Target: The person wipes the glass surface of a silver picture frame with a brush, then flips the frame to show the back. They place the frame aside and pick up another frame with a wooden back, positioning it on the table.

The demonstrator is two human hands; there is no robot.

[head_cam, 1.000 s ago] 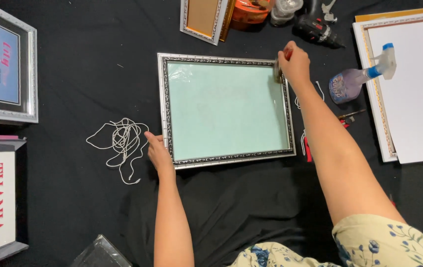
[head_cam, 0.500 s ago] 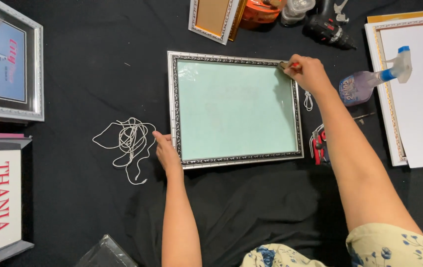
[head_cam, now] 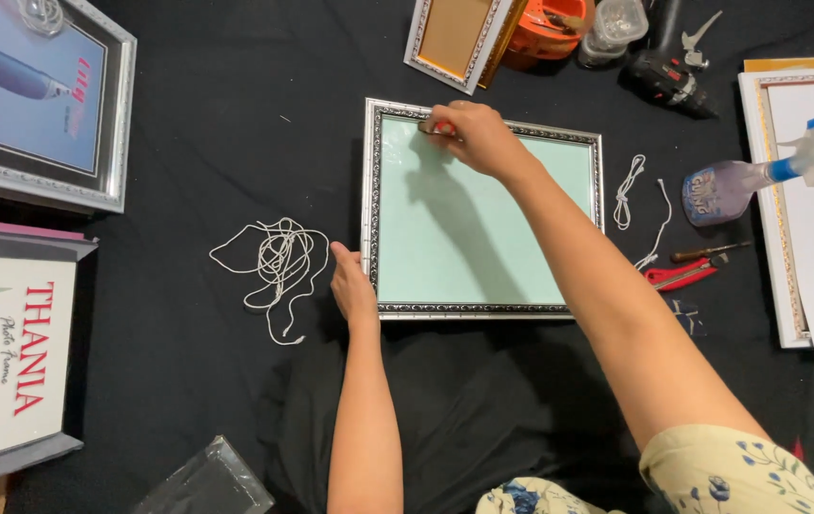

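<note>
String tangle left of frame; spray bottle right.
</note>
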